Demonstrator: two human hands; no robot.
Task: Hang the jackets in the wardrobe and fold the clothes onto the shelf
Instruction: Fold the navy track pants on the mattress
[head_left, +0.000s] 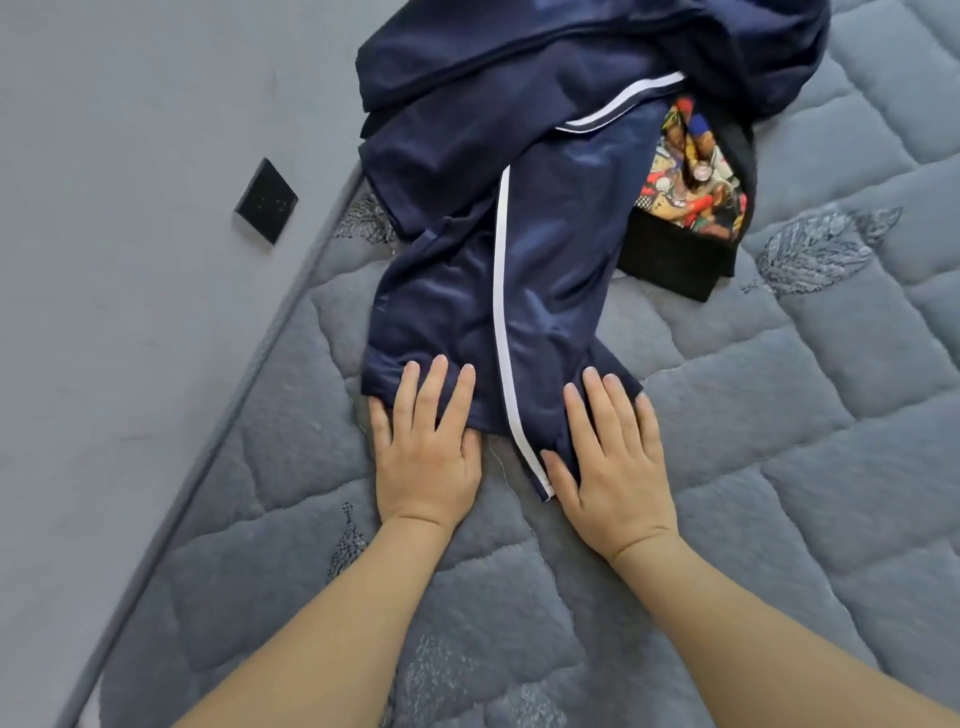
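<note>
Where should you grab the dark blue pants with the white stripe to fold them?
Probably at the near hem of the shiny navy trousers with the white side stripe. It lies flat and free on the grey quilted mattress, where the left hand and right hand already press. Pinch both hem corners from the near side; the far end lies bunched in the pile.

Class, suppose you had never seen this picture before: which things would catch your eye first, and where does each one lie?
First, the navy trousers with a white side stripe, spread down the middle of the grey quilted mattress. Next, the left hand and right hand, both pressing flat on the trousers' near end. Then the bright patterned garment peeking out to the right, partly under the navy cloth.
</note>
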